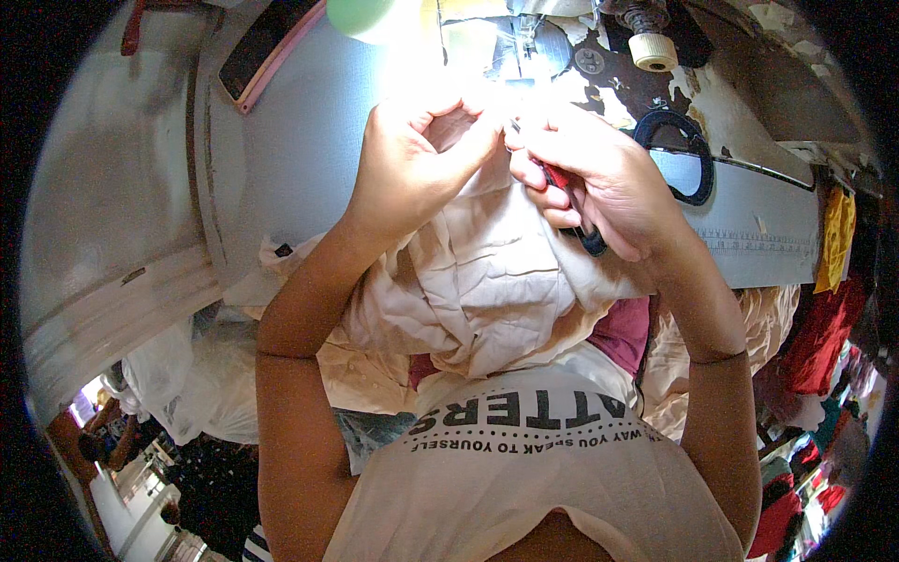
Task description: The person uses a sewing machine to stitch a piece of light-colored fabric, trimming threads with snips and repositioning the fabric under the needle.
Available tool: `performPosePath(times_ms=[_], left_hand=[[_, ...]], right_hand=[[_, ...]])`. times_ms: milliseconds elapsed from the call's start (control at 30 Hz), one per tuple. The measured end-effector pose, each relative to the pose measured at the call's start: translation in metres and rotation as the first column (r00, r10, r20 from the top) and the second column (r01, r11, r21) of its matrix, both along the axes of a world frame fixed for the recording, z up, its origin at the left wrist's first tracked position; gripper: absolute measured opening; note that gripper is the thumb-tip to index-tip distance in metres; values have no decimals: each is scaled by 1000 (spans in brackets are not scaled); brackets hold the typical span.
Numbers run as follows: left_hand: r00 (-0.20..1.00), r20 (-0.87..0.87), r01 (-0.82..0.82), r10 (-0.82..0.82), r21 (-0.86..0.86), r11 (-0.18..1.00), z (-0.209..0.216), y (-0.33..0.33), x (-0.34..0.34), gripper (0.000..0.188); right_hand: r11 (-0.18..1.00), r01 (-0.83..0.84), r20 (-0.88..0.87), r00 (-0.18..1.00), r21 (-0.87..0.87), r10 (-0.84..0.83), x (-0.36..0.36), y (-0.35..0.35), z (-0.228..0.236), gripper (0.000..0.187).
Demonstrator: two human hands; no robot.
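Observation:
Cream cloth (pixel 487 272) hangs in loose folds over the table's near edge and my lap. My left hand (pixel 417 164) pinches its upper end, thumb and fingertips together in strong glare. Close beside it, my right hand (pixel 599 169) is closed around a small tool with a red and black handle (pixel 559 180). Its thin metal tip points up toward the pinched cloth; its exact kind is partly hidden by my fingers. Just beyond both hands is the sewing machine's metal foot area (pixel 521 56), washed out by the lamp light.
A phone in a pink case (pixel 272 54) lies at the far left, near a pale green round object (pixel 363 14). A black looped handle (pixel 676 157) and a ruler scale (pixel 754 241) are on the right. Yellow cloth (pixel 835 239) hangs beyond; clear plastic (pixel 192 379) is at lower left.

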State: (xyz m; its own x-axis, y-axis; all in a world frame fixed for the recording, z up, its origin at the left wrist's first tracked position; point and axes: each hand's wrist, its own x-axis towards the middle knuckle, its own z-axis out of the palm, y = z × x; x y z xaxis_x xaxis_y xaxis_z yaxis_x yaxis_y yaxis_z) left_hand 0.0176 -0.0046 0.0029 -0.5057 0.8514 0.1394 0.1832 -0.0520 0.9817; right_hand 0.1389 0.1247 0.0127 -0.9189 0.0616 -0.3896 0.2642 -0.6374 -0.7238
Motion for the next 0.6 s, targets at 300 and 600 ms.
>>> performPosePath(times_ms=[300,600], left_hand=[[998,-51,-37,37,5,999,-2,-1,2,13],[938,-337,-89,78,-16,996,-4,0,-1,7]], right_hand=[[997,-15,-5,1000,77,15,1,0,1,20],[990,-21,4,1000,138,20,1,0,-1,22]])
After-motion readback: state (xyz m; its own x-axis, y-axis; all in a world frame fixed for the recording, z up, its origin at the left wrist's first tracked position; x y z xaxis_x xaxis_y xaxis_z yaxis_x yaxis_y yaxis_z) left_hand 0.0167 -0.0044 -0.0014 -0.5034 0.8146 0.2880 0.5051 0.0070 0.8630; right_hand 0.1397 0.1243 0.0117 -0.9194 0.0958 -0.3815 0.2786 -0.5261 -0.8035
